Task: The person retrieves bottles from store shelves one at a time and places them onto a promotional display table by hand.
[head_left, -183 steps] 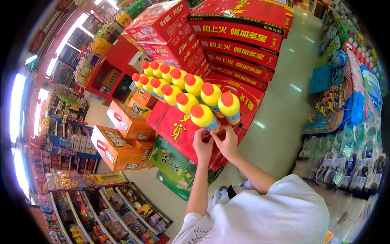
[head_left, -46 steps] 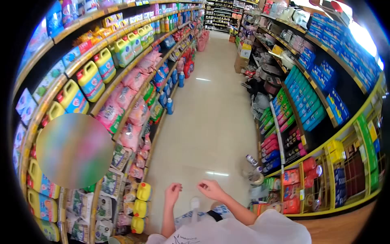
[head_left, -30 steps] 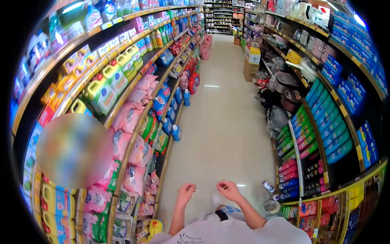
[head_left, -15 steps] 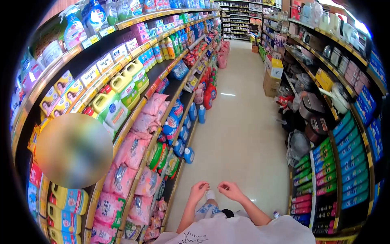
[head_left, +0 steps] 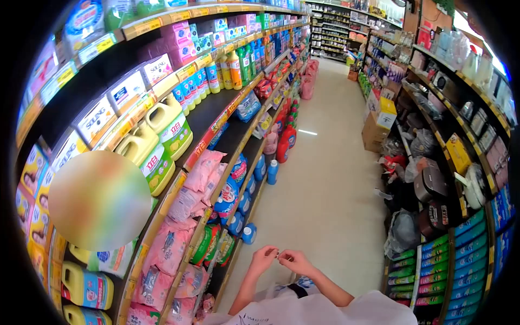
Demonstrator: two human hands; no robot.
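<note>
My left hand (head_left: 264, 258) is held in front of my body above the aisle floor, its fingers curled inward. Close beside it, my right hand (head_left: 296, 261) bends its fingers toward the left one. The fingertips of both hands come together or nearly so. Whether anything small is pinched there is too tiny to see. Below the hands are the pale shirt (head_left: 325, 311) and a dark band (head_left: 298, 290) at my waist. Neither hand touches the shelves.
Left shelves carry yellow detergent jugs (head_left: 153, 162), pink bags (head_left: 170, 241) and blue bottles (head_left: 249, 233). The tiled aisle (head_left: 319, 179) runs ahead. To the right stand cardboard boxes (head_left: 375, 132), a rice cooker (head_left: 430, 184) and stacked toothpaste boxes (head_left: 468, 254). A blurred circle covers the lower left.
My hands have drawn together from a small gap until the fingertips nearly meet. The view has moved forward and turned, so the left shelves appear larger and the aisle lies further right.
</note>
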